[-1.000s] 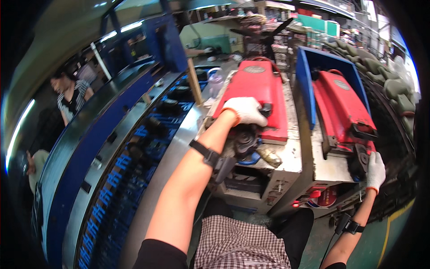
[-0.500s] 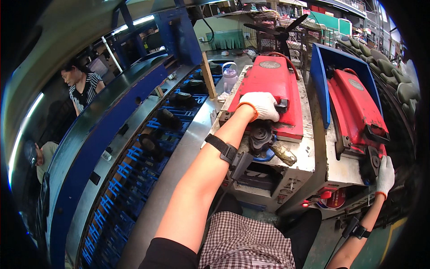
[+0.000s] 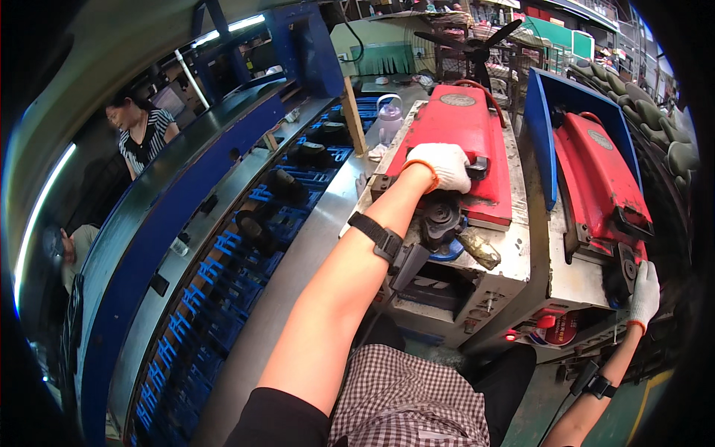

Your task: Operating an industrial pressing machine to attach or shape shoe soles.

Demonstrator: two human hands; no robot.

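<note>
While my left hand (image 3: 445, 165) lies in its white glove on the near end of the red machine cover (image 3: 456, 146), its grip is closed over a small black handle (image 3: 477, 167) at the cover's edge, fingers curled down around it. That cover sits on a grey metal machine body (image 3: 500, 272) straight ahead of me, with a black round part (image 3: 441, 217) just below my wrist and a black wrist strap (image 3: 376, 235) on my forearm. My right hand (image 3: 643, 293), also gloved in white, is low at the right, pressed against the front end of a second red cover (image 3: 599, 173) where a black round fitting (image 3: 620, 273) sits; its fingers are bent against that fitting, but I cannot tell whether the grip really clamps anything. A blue panel (image 3: 542, 141) stands upright between the two red covers. Red buttons (image 3: 546, 322) show on the grey front below. Beyond the first cover stands a clear bottle with a purple cap (image 3: 389, 118), and farther back a black fan (image 3: 477, 45). To my left runs a long blue conveyor (image 3: 216, 246) carrying dark parts (image 3: 257, 227), and a person in a striped top (image 3: 141, 128) stands behind it.
</note>
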